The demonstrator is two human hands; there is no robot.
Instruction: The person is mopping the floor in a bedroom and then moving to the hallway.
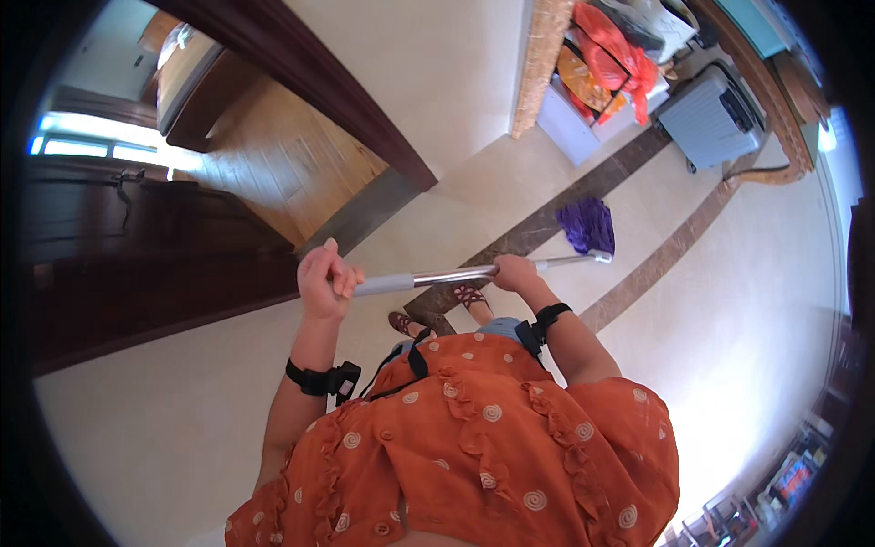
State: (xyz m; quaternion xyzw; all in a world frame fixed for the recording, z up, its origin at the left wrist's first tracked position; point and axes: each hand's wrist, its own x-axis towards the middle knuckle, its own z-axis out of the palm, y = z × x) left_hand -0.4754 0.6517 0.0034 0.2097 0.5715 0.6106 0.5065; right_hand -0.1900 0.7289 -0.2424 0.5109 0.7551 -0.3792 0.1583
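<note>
A mop with a silver and grey handle (456,275) slants across in front of my body, its far end lower to the right. A purple mop head (586,226) lies on the tiled floor at that end. My right hand (516,273) is closed around the lower part of the handle. At the grey upper grip sits my left hand (326,281), fingers curled about its end and one digit pointing up. How tightly this hand grips cannot be seen.
A dark wooden door (155,264) stands open at left, beside a dark frame (365,100) and a wood-floored room. Far right are a silver suitcase (711,114), a white box (570,118) with red bags (611,55), and a carved wooden furniture leg (784,169).
</note>
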